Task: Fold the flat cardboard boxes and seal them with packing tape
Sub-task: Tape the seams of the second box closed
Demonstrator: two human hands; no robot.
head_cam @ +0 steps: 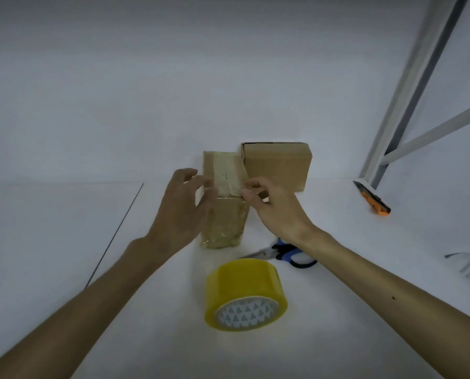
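Past the tape roll [245, 292], the box [225, 222] is pinched by left hand [181, 206] and right hand [273, 207], likely to smooth tape.

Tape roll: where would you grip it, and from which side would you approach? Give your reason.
Grip the tape roll across its width from above: thumb on the near flat face, fingers on the far one. It seems to stand on its rim, core toward the camera, so its top is open to a hand.
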